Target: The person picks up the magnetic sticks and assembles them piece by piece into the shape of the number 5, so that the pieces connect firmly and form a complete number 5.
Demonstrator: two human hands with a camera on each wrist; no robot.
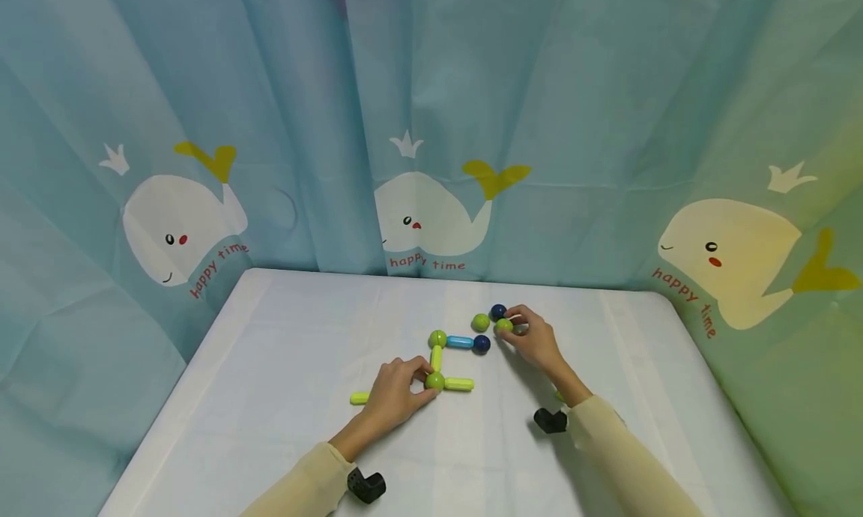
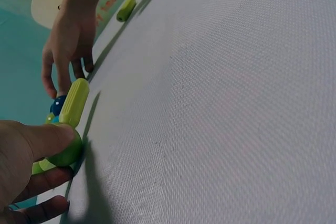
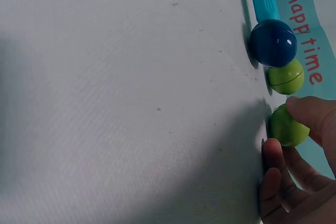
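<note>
My left hand (image 1: 394, 389) pinches a green ball (image 1: 434, 381) at the corner of a ball-and-rod assembly. From that ball, one lime rod (image 1: 459, 384) points right and another lime rod (image 1: 436, 358) runs to a second green ball (image 1: 438, 339). A light-blue rod (image 1: 461, 342) joins that ball to a dark-blue ball (image 1: 482, 345). At the far side, my right hand (image 1: 536, 341) holds a separate green ball (image 3: 289, 125) between thumb and fingers, at or near the table surface. Beside it lie a loose green ball (image 1: 480, 322) and another dark-blue ball (image 1: 498, 312).
A loose lime rod (image 1: 359, 398) lies left, partly behind my left hand. Another lime rod (image 2: 126, 9) lies near my right wrist, mostly hidden in the head view. The white table (image 1: 270, 337) meets a blue whale-print curtain (image 1: 573, 112) at its back edge.
</note>
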